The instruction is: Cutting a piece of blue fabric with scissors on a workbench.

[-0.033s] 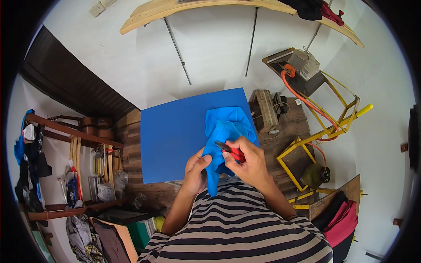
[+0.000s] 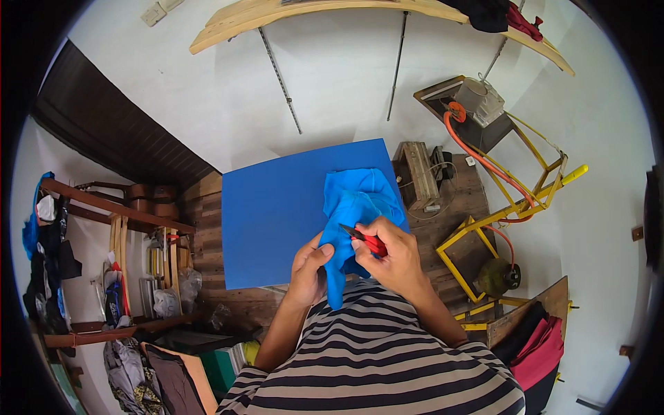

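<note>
Bright blue cloth (image 2: 360,187), apparently a garment, lies bunched at the right side of the blue tabletop (image 2: 277,214) and hangs over its near edge. My left hand (image 2: 309,271) pinches a narrow part of it between thumb and fingers, and a strip dangles below. In my right hand (image 2: 393,259) is a pair of small red-handled snips (image 2: 375,245). Their dark pointed tip lies against the cloth, just right of my left thumb. My right fingers cover part of the handles.
A wooden crate (image 2: 416,176) stands on the floor right of the table. Beyond it are a yellow metal frame (image 2: 477,259), an orange hose (image 2: 484,162) and a green gas cylinder (image 2: 496,275). Shelving (image 2: 117,207) with clutter stands at left. A wooden shelf (image 2: 332,10) spans the far wall.
The dark blades of the snips look narrower and closer together than before. Both hands and the blue cloth stay in place.
</note>
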{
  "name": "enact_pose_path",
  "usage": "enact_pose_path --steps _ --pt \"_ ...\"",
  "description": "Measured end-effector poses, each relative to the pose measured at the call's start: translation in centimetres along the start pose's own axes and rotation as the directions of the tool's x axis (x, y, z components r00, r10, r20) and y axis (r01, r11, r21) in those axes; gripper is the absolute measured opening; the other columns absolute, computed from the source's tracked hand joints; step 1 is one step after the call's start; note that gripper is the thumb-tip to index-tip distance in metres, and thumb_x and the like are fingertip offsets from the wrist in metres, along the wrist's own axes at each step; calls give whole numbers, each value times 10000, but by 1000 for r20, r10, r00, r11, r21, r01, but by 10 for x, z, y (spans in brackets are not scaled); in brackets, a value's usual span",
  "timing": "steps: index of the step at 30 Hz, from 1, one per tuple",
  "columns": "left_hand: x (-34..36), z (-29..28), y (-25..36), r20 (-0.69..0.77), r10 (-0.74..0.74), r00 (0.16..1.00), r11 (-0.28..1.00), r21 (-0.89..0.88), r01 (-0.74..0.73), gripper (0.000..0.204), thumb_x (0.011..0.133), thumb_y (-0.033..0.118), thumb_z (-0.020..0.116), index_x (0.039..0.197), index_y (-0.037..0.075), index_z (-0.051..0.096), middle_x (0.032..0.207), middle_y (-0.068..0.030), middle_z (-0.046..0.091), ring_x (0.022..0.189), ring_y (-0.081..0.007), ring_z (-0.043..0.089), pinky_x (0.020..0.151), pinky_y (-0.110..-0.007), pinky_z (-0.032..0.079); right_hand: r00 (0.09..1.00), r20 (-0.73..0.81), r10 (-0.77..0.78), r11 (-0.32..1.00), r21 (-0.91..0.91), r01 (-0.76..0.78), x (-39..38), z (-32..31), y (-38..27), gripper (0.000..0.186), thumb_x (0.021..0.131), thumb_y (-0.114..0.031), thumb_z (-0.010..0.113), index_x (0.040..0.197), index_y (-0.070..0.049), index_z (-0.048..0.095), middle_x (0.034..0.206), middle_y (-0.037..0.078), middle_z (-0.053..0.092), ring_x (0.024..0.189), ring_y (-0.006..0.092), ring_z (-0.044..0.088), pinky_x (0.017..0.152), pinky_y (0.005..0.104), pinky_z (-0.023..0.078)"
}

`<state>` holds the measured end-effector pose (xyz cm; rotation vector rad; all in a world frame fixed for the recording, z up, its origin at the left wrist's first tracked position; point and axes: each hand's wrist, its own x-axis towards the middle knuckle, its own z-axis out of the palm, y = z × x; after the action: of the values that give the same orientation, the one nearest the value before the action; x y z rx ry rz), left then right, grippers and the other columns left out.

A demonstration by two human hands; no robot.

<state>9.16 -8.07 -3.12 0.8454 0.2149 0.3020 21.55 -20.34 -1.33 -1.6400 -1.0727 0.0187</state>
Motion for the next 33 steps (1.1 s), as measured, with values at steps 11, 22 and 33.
enact_pose_path --steps 11,22,33 --pt "1 3 4 -46 -6 999 1000 -16 5 463 925 222 506 1292 -58 470 1122 -105 600 997 -151 560 885 -291 436 986 -13 168 961 223 -161 3 -4 6 310 798 -132 720 1036 -18 557 777 28 582 645 78 515 597 219 433" --pt "-1 -11 0 -102 -15 995 944 326 47 422 897 279 576 1117 -81 584 985 -130 648 813 -153 603 734 -294 484 870 166 464 667 580 -467 45 -10 42 120 905 -178 624 835 -86 590 567 -103 379 456 0 300 410 205 190" --pt "-10 -29 -2 57 96 994 933 341 -110 344 835 269 602 883 -68 648 822 -115 648 670 -125 569 581 -250 436 885 123 450 767 454 -453 59 3 55 189 895 -189 635 801 -27 605 626 -68 426 582 22 360 510 213 290"
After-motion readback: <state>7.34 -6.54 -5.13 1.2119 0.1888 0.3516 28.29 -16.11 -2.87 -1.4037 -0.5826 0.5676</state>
